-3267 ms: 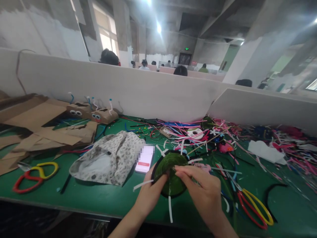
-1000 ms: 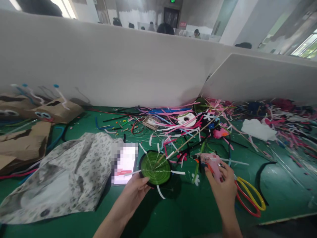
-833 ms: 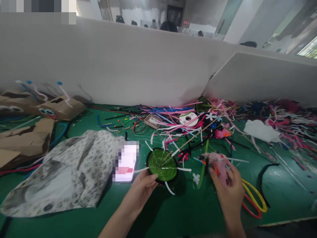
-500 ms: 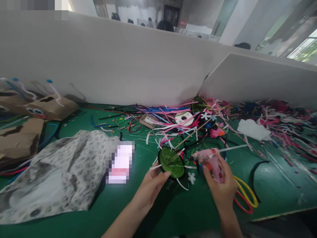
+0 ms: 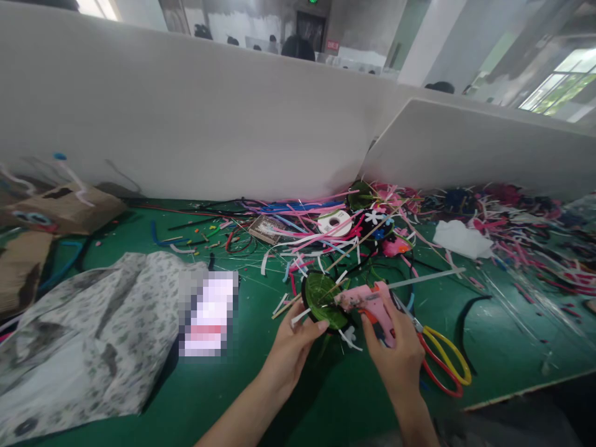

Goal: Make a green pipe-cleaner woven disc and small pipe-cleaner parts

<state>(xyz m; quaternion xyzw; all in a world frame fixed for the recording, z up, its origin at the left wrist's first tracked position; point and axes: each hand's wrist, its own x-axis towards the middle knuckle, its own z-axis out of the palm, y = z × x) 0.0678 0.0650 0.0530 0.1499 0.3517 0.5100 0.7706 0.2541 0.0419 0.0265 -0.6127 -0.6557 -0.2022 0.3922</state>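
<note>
My left hand (image 5: 298, 335) grips the lower left edge of a round green disc (image 5: 321, 302) with a black rim, a leaf-like pattern and white strips sticking out around it. A thin stick runs across its face. In my right hand (image 5: 395, 341) is a pink hot glue gun (image 5: 372, 301), a clear glue stick (image 5: 423, 277) jutting from its back. Its nozzle meets the disc's right side; whether it touches, I cannot tell. A white flower piece (image 5: 348, 337) lies below the disc, partly hidden. Scissors with red and yellow handles (image 5: 447, 360) rest right of my right hand.
Behind the disc lie a ribbon spool (image 5: 334, 223) and many pink, white and blue pipe cleaners (image 5: 298, 208). A white tissue (image 5: 460, 239) is at right. A patterned cloth (image 5: 102, 329), a blurred phone (image 5: 209, 313) and a cardboard box (image 5: 69, 208) are at left. A white partition (image 5: 186, 118) stands behind.
The glue gun has moved left, bringing its nozzle from beside the disc to over its right part. The disc has tilted a little. The whole view has shifted slightly.
</note>
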